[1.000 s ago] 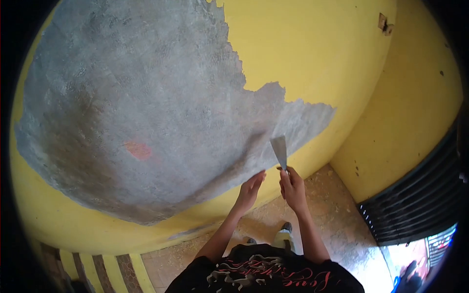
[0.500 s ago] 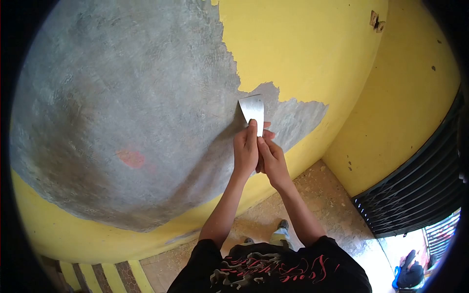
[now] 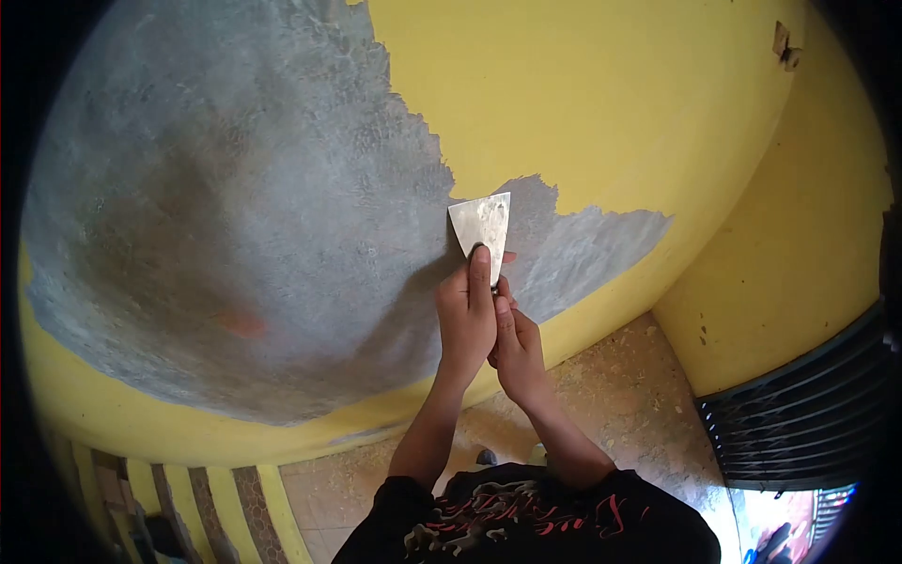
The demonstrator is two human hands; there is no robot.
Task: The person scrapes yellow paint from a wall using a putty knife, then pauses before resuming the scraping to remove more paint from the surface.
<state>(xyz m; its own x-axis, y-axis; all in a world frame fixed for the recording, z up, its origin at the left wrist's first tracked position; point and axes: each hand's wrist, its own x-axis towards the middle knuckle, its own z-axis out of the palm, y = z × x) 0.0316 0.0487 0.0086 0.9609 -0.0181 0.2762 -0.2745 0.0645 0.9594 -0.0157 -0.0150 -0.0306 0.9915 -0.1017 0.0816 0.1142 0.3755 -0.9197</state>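
Both hands grasp the flat metal scraper blade [image 3: 482,224]: left hand [image 3: 467,315] with forefinger pressed along it, right hand [image 3: 515,348] apparently clenched on the hidden handle. Grey bare plaster [image 3: 235,207] spreads toward nine o'clock; yellow paint [image 3: 601,103] remains from twelve to three.
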